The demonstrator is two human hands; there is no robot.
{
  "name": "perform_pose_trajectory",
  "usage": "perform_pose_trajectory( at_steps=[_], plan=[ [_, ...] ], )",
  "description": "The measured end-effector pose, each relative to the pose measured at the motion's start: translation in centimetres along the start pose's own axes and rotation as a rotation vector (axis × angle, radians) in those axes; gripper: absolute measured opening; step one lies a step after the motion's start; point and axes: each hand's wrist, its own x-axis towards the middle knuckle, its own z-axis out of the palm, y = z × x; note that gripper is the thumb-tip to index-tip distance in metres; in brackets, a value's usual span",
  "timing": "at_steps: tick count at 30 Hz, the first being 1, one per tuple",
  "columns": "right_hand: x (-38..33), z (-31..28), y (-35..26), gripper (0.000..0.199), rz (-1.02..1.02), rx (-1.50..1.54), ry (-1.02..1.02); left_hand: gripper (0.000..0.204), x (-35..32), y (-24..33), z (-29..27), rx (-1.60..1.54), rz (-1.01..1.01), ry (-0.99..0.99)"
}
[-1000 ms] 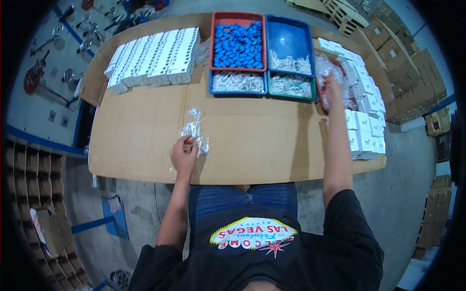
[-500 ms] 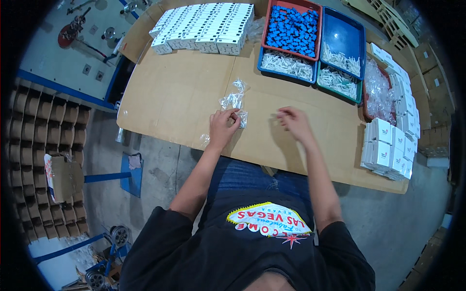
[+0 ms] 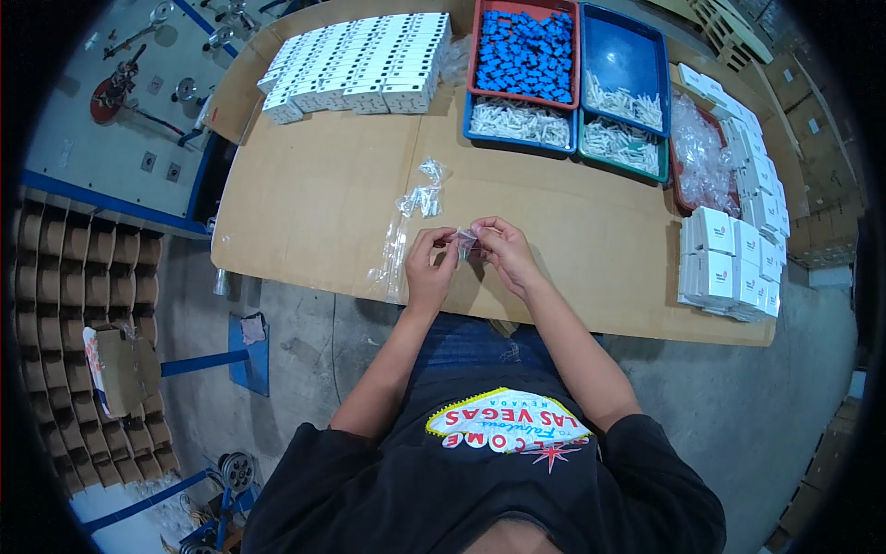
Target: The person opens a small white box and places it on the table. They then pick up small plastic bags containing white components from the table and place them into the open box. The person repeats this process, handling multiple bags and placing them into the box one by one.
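Observation:
A small clear plastic bag (image 3: pixel 466 240) is pinched between my two hands above the near part of the cardboard-covered table. My left hand (image 3: pixel 431 266) grips its left side with thumb and fingertips. On the other side, my right hand (image 3: pixel 505 251) has its fingers closed at the bag's upper edge. What lies inside this bag is too small to make out. Just beyond my left hand, several small clear bags with whitish pieces (image 3: pixel 425 196) lie on the cardboard.
Rows of white boxes (image 3: pixel 355 74) stand at the far left. Beyond my right hand are a red tray of blue parts (image 3: pixel 524 57), a blue tray (image 3: pixel 628 54) and lower trays of white pieces (image 3: pixel 521 122). Stacked white boxes (image 3: pixel 724 263) line the right edge.
My right hand has come in from the right and now holds the bag together with my left hand. A bag has been lifted from the cardboard. The whole view has shifted slightly.

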Motion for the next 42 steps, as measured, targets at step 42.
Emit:
perform_pose_trajectory(
  at_steps=[42],
  plan=[
    [5.4, -22.3, -25.0, 0.036, -0.041, -1.118, 0.724, 0.036, -0.5, -3.0, 1.5, 0.117, -0.116, -0.059]
  ],
)
